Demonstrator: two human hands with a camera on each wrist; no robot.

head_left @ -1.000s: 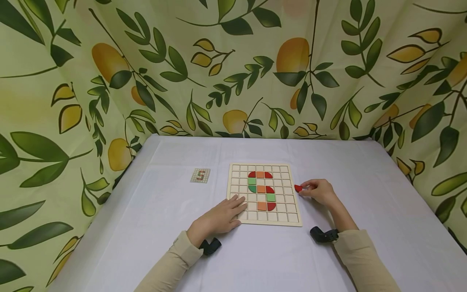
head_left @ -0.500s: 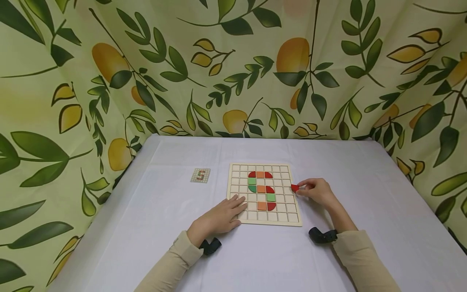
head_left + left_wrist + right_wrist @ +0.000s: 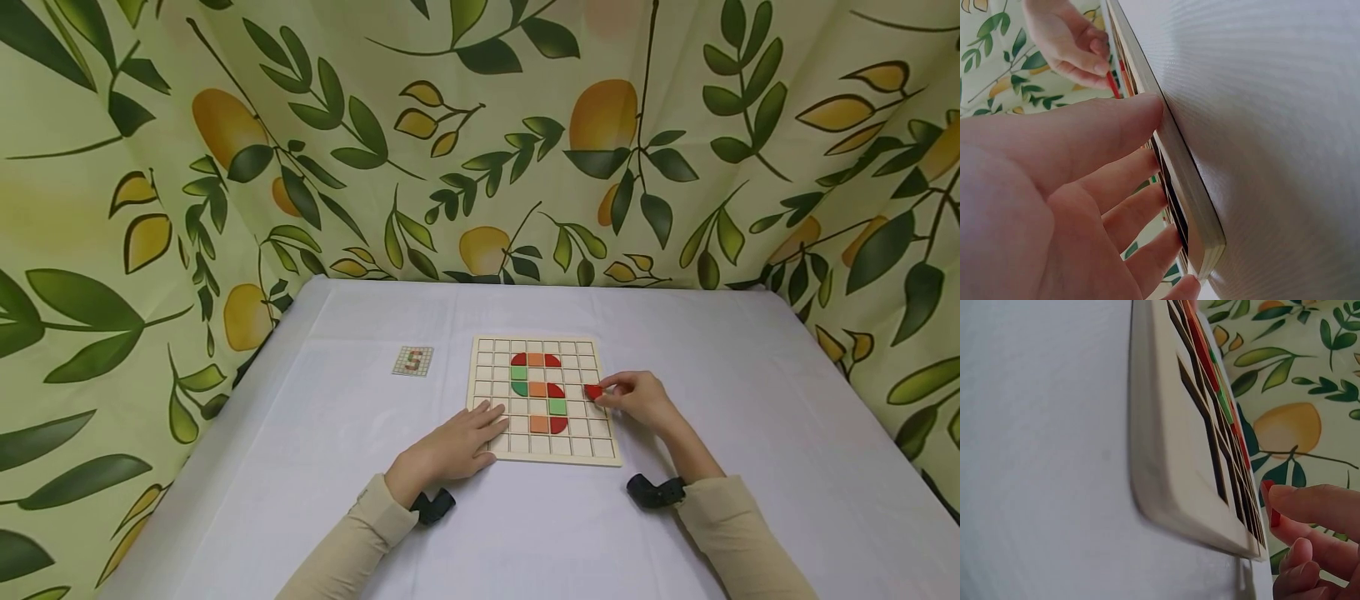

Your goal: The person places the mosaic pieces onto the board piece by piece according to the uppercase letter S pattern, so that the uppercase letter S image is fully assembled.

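A pale wooden grid board [image 3: 498, 443] lies on the table with red, orange and green pieces set in an S-like figure. My left hand [image 3: 453, 443] rests on its near left corner, fingers straight; in the left wrist view the thumb [image 3: 1129, 119] touches the board's edge. Over the board's right edge, my right hand [image 3: 640, 400] pinches a red quarter-round piece [image 3: 593, 392] between thumb and fingertips. In the right wrist view that red piece [image 3: 1273, 505] appears edge-on, apart from the board's surface.
A small card [image 3: 412, 361] printed with a grid and an S figure lies left of the board. The white-covered table [image 3: 315, 450] is bounded at the back and sides by a leaf-and-fruit patterned curtain [image 3: 480, 167]. Black cameras sit at both wrists.
My right hand has moved left with the red piece, from beside the board to over its right edge. The left hand has stayed where it was.
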